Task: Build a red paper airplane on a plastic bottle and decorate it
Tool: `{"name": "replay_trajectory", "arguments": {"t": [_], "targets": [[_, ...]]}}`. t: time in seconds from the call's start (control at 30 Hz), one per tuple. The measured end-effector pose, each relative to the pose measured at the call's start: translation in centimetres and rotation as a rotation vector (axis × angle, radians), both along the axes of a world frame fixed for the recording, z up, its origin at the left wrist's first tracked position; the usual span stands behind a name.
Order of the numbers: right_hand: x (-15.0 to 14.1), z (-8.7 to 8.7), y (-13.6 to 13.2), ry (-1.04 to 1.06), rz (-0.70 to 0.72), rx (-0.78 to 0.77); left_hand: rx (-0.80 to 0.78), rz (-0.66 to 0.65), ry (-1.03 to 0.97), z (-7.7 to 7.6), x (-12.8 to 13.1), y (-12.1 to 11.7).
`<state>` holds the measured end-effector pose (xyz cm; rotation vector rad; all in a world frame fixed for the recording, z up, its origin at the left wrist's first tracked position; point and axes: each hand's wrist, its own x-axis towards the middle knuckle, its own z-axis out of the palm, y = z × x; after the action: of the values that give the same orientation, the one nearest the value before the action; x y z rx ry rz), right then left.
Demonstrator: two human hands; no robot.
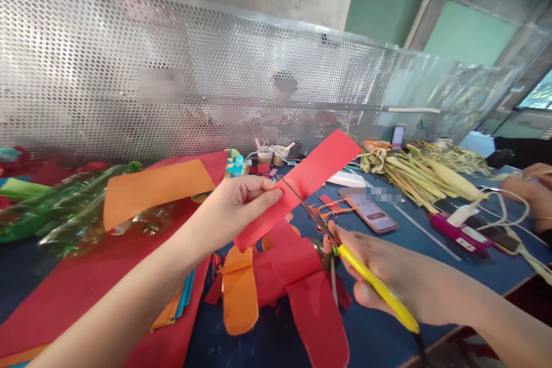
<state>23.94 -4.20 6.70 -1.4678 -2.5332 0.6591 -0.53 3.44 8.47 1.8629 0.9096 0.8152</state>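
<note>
My left hand [241, 207] pinches a strip of red paper [325, 161] between thumb and fingers, tilted up to the right. Scissors [375, 284] with a yellow handle are in my right hand [397, 276], the fingers wrapped round the handle. Their dark blades lie across the strip's middle, close to my left thumb; how far they are parted is hard to see. Below my hands, a bottle [319, 248] is partly covered in red paper. Rounded flaps, one orange [240, 293] and one red [317, 316], spread out from it on the blue table.
Green plastic bottles [86, 207], an orange sheet [150, 192] and large red paper [64, 299] lie left. Rightward are a phone [373, 213], dried husks [414, 178], a purple power strip [459, 233] with white cable, and another person's hand [524, 198]. A perforated metal screen [237, 63] stands behind.
</note>
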Motion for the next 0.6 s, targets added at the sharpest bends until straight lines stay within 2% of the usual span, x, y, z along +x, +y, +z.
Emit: {"name": "replay_trajectory", "arguments": {"t": [0.1,0.2,0.4,0.6], "targets": [[-0.01,0.14,-0.09,-0.028,-0.001,-0.079,-0.001,-0.003,-0.009,-0.09,-0.02,0.02],[-0.08,0.1,-0.14,-0.046,0.014,-0.078,0.009,-0.003,-0.014,-0.19,-0.07,0.04],[-0.19,-0.36,-0.05,-0.051,0.024,-0.013,0.015,-0.009,-0.01,-0.03,-0.06,-0.13],[-0.35,-0.62,0.37,0.051,0.034,0.08,0.023,0.001,-0.003,0.05,0.0,-0.07]]}}
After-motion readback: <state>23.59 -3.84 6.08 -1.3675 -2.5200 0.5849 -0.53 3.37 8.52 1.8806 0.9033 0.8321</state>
